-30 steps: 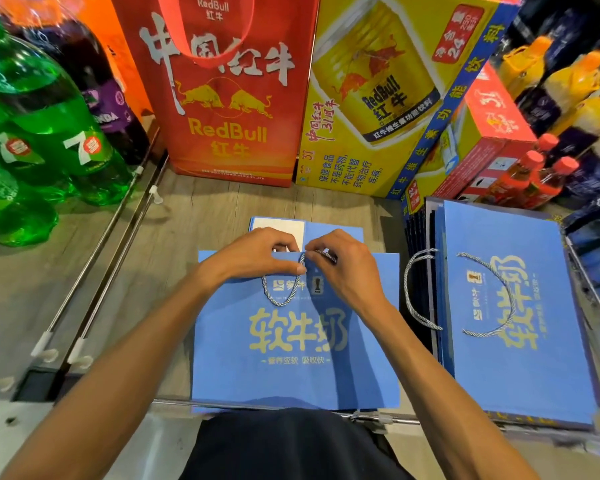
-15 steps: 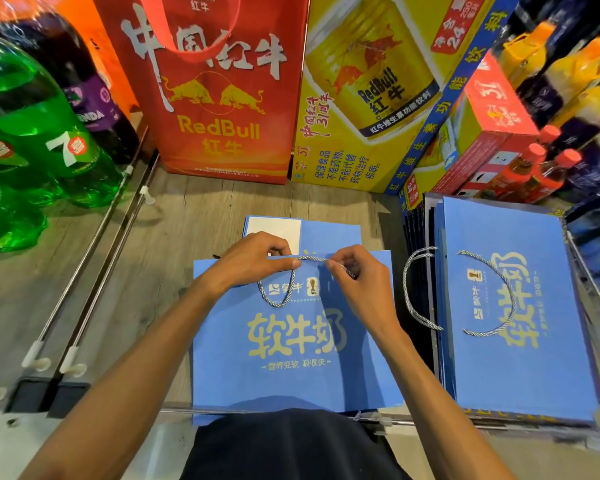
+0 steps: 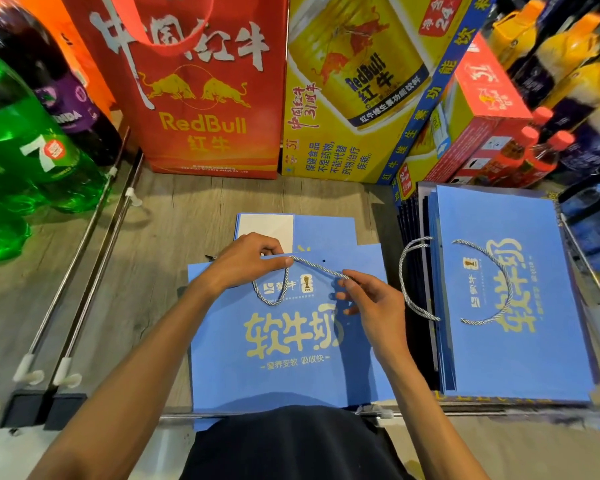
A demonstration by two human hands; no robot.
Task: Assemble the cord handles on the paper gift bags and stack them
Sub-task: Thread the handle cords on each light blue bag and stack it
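Left fingers [image 3: 282, 261], right fingers [image 3: 347, 283], seemingly pinch-tight on cord [image 3: 317, 268]

- A gift bag [image 3: 284, 344] lies flat on the shelf board [image 3: 160, 237].
- A cord [image 3: 321, 270] crosses its far edge, from left hand [image 3: 246, 263] to right hand [image 3: 371, 303].
- A stack of bags [image 3: 506, 358] lies just right.
- Behind stand a tall bag [image 3: 201, 98] and, to its right, a carton [image 3: 354, 98].
- Bottles [image 3: 25, 150] sit left, beyond rails [image 3: 97, 271].

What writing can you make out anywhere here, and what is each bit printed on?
"中国红牛", "RedBull", "红牛": tall red paper bag.
"RedBull 红牛", "24": yellow cardboard carton.
"7": green plastic bottle.
"NDA": dark purple bottle, the rest of the word is hidden.
"软牛奶", "营养变软 吸收快": flat blue paper gift bag in the middle.
"软牛奶": blue stack at right.
Fine print along the red bag's bottom edge: too small to read.
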